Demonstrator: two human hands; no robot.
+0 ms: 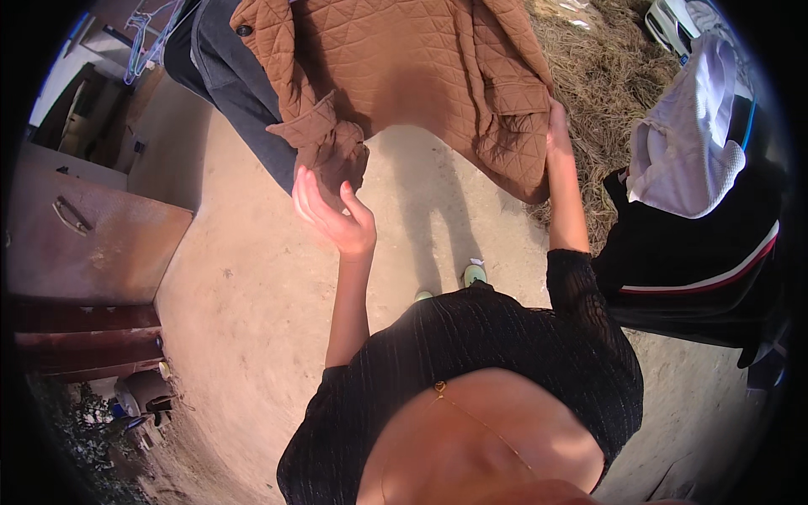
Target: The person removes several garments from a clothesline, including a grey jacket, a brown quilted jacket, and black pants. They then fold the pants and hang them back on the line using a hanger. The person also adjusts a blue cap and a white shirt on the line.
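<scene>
A brown quilted jacket [391, 57] hangs before me, its lower edge facing me and a dark button near its upper left. My left hand [338, 214] is just below the bunched cuff [331, 148] of its left-side sleeve, thumb and fingers apart. Whether the fingertips touch the cloth is hard to tell. At the right side edge of the jacket, beside a flap pocket [521, 98], my right hand [557, 129] grips the cloth, with its fingers mostly hidden behind it.
Dark grey clothing [243, 95] hangs left of the jacket, with plastic hangers [148, 31] beyond. On the right hang a white textured cloth [688, 139] and a black garment [694, 259] with a white-and-red stripe. Dried plant stalks [606, 82] cover the ground at upper right.
</scene>
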